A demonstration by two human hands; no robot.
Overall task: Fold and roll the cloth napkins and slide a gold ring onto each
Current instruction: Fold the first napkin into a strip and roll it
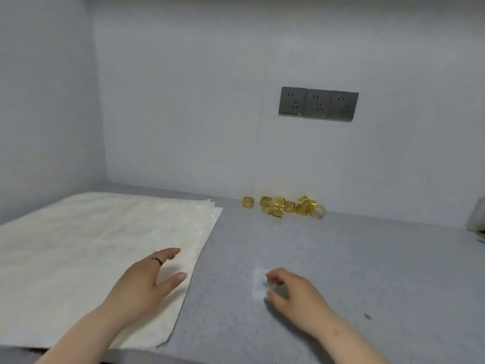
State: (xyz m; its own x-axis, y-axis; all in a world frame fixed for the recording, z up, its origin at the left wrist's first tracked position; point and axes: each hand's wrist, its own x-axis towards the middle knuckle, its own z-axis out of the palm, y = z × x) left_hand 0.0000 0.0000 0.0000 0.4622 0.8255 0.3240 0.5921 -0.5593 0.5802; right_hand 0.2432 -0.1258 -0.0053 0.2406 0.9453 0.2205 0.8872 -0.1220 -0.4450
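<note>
A flat stack of cream cloth napkins (pixel 86 248) lies spread over the left half of the grey counter (pixel 328 258). Several gold rings (pixel 286 207) sit in a loose pile against the back wall, one of them (pixel 247 202) standing apart to the left. My left hand (pixel 147 279) hovers over the stack's right edge with straight, spread fingers and holds nothing. My right hand (pixel 291 290) hangs just above the bare counter, its fingers loosely curled and empty.
A dark triple wall socket (pixel 318 104) is set in the back wall above the rings. A side wall closes the counter on the left. A pale object (pixel 476 216) shows partly at the right edge. The counter's front edge runs just below my forearms.
</note>
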